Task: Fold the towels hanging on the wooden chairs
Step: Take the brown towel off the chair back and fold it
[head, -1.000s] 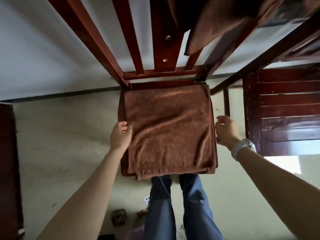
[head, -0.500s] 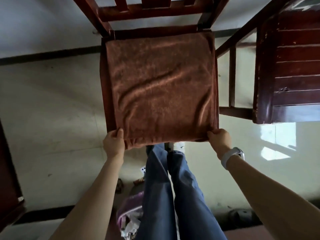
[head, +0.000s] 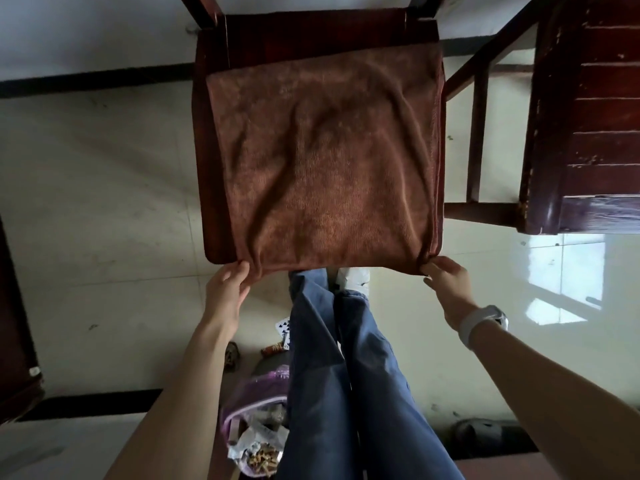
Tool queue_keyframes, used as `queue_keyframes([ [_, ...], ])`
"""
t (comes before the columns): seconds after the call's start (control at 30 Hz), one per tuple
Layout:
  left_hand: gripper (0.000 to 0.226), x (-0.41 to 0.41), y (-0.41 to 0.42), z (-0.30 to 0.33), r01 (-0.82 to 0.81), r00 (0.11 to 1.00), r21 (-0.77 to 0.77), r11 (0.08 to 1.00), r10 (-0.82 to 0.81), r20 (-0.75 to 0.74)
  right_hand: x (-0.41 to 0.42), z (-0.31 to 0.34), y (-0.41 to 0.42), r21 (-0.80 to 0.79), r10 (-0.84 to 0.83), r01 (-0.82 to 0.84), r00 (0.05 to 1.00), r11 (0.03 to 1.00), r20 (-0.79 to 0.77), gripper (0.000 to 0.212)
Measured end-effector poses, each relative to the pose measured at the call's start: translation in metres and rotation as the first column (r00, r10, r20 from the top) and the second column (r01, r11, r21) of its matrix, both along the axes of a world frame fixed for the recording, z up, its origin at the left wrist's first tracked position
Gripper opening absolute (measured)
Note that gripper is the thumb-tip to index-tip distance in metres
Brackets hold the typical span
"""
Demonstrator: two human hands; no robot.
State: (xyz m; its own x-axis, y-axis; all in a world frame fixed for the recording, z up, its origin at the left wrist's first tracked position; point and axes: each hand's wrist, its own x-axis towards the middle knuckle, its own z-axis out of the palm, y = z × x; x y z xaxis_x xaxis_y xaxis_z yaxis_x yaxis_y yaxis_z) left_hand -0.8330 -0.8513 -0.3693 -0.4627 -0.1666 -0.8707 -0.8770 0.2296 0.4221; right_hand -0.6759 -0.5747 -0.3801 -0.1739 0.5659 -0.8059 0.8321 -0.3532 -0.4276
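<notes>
Towel [head: 325, 161] slid nearer on the chair [head: 214, 161] seat — both hands now pinch its near corners.
Left hand [head: 227, 289] at 7 o'clock, right hand [head: 446, 285] at 5 — pale floor [head: 97, 188] all round.

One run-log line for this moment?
left hand: pinches towel near corner | right hand: pinches other near corner | towel: flat on chair seat

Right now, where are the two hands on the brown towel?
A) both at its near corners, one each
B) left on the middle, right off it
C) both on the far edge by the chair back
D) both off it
A: the left hand pinches the near-left corner of the towel on the chair seat, and the right hand pinches the near-right corner.
</notes>
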Motion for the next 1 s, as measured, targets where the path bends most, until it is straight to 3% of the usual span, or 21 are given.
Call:
queue_keyframes([
  [0.1,0.013,0.002,-0.002,-0.003,-0.014,1.000,0.039,0.999,0.014,0.008,0.000,-0.001,0.002,-0.028,-0.029,0.029,1.000,0.999,-0.011,0.023],
  [0.4,0.006,-0.006,-0.014,0.042,0.080,0.992,0.028,0.996,-0.077,-0.096,0.006,0.041,0.008,0.095,0.036,-0.029,0.997,0.995,-0.075,0.012],
  [0.53,0.010,-0.019,-0.013,0.073,0.005,0.998,0.021,1.000,-0.004,-0.068,-0.006,0.076,0.023,-0.009,-0.126,0.126,0.981,0.992,-0.145,0.019],
  [0.73,0.005,-0.036,-0.006,0.103,-0.175,0.984,0.111,0.978,0.177,-0.011,-0.021,0.114,0.042,-0.180,-0.405,0.371,0.886,0.911,-0.227,0.021],
  [1.0,0.010,-0.028,-0.010,0.107,-0.231,0.966,0.181,0.956,0.203,0.159,-0.006,0.111,0.038,-0.220,-0.454,0.413,0.870,0.884,-0.193,0.021],
])
